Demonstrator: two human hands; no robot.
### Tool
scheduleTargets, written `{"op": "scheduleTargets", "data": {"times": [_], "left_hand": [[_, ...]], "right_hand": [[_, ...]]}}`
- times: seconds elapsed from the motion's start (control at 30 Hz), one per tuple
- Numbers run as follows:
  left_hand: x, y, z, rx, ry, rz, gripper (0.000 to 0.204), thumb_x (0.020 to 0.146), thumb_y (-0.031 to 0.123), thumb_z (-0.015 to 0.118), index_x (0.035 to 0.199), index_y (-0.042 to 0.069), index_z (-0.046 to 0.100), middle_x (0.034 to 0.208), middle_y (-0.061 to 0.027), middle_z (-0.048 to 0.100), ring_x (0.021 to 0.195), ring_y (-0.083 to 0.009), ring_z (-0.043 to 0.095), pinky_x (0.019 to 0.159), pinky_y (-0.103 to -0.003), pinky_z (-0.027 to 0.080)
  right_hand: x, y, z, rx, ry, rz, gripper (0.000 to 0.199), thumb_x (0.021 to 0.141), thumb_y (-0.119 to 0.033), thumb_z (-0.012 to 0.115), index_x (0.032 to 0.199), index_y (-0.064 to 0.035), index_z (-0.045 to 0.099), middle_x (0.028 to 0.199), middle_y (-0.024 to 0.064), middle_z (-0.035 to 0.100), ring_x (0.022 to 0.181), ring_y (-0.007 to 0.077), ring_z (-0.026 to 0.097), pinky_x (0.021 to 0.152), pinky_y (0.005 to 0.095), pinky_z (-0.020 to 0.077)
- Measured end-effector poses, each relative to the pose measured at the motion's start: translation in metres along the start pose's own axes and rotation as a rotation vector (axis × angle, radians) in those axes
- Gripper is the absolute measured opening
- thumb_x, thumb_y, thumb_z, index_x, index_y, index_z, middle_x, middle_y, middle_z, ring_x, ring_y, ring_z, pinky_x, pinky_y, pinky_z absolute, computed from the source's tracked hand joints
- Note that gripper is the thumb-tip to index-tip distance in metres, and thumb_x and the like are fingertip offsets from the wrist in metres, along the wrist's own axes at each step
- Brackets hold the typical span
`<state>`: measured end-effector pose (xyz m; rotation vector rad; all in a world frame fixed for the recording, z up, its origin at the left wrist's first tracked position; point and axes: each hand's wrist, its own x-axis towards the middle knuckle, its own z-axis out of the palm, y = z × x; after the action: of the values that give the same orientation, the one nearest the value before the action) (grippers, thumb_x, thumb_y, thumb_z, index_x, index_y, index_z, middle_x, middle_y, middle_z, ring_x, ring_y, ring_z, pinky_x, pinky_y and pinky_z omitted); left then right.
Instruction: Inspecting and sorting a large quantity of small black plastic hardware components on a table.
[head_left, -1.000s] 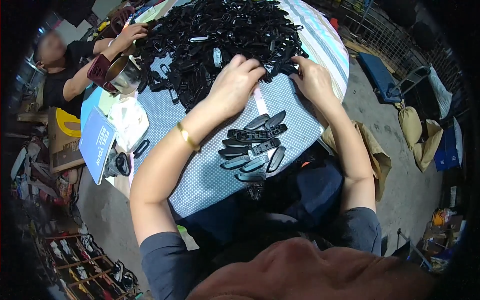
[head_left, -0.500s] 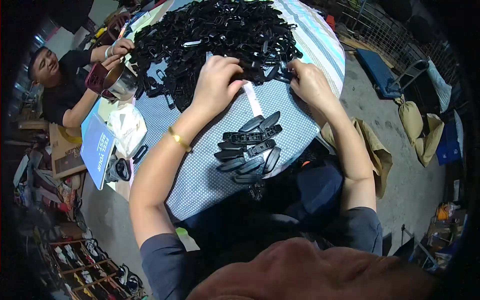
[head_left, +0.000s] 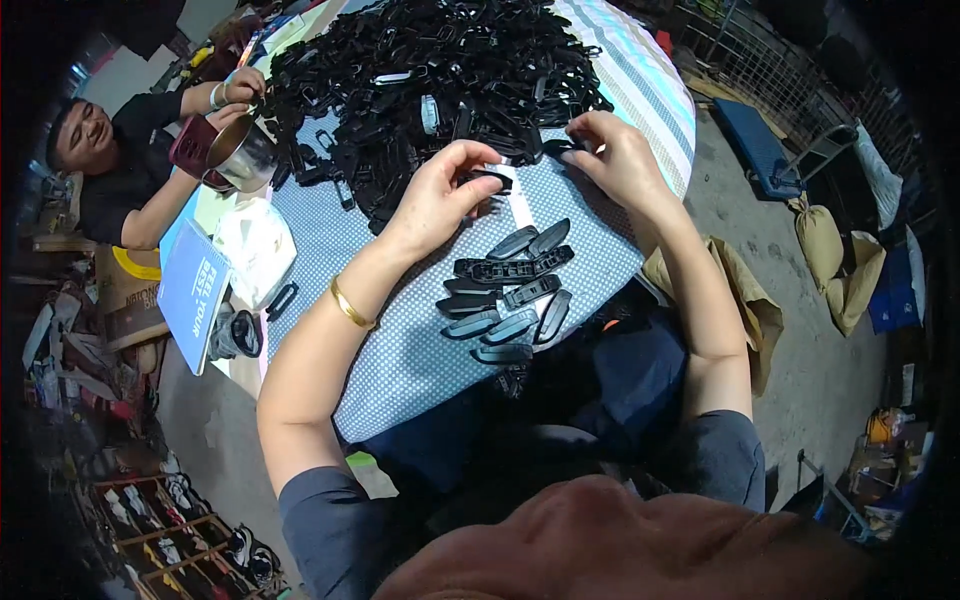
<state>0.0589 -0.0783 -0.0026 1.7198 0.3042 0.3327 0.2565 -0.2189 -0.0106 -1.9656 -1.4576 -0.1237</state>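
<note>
While the left hand (head_left: 440, 195) pinches a black plastic piece (head_left: 490, 178) at the heap's (head_left: 430, 70) edge, the right hand (head_left: 615, 155) grips another; sorted pieces (head_left: 505, 295) lie just below both.

A black plastic piece (head_left: 487, 180) is sitting pinched at the near edge of a big heap of black plastic pieces (head_left: 430, 80). Nearer, a small stack of flat dark pieces (head_left: 505, 290) is lying on the dotted cloth.

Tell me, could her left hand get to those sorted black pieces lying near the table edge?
Probably yes. The left hand is at the edge of the big black pile, and the small sorted group lies just nearer the body on open dotted cloth, nothing between.
</note>
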Motion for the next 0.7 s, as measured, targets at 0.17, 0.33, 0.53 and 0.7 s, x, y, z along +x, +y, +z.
{"op": "scheduleTargets", "data": {"times": [0.17,0.33,0.53,0.7], "left_hand": [[0.002,-0.014,0.002,0.268,0.072,0.142,0.036,0.073,-0.002,0.067,0.106,0.001,0.053,0.086,0.0019,0.051,0.07,-0.003,0.047,0.064,-0.017,0.043],[0.002,-0.015,0.006,0.0,0.024,0.012,0.038,0.074,-0.003,0.067,0.11,-0.001,0.053,0.087,-0.0003,0.057,0.071,-0.0037,0.052,0.066,-0.017,0.046],[-0.001,-0.015,0.006,-0.345,0.099,-0.03,0.031,0.08,0.003,0.064,0.11,-0.002,0.055,0.09,-0.004,0.059,0.073,-0.0076,0.056,0.066,-0.019,0.048],[-0.002,-0.014,0.006,-0.361,0.174,0.025,0.032,0.079,0.002,0.064,0.11,-0.002,0.055,0.089,-0.0043,0.061,0.073,-0.0077,0.057,0.066,-0.02,0.048]], "right_hand": [[-0.002,-0.015,0.001,0.074,0.053,0.011,0.018,0.072,-0.012,0.068,0.086,-0.002,0.063,0.081,0.0123,0.064,0.072,0.0268,0.062,0.067,0.034,0.0493],[-0.017,-0.039,0.023,0.755,0.042,0.095,0.014,0.079,-0.005,0.066,0.091,0.0009,0.063,0.079,0.0017,0.062,0.069,0.006,0.057,0.06,0.0191,0.0466],[-0.021,-0.049,0.028,0.656,0.109,-0.092,0.015,0.083,-0.001,0.06,0.097,0.0029,0.061,0.095,0.0081,0.06,0.081,0.0109,0.06,0.07,0.0221,0.0495],[-0.02,-0.049,0.034,0.928,0.07,0.025,0.032,0.084,0.001,0.057,0.115,0.0035,0.051,0.112,0.0095,0.057,0.1,0.0153,0.057,0.087,0.0267,0.0467]]}}
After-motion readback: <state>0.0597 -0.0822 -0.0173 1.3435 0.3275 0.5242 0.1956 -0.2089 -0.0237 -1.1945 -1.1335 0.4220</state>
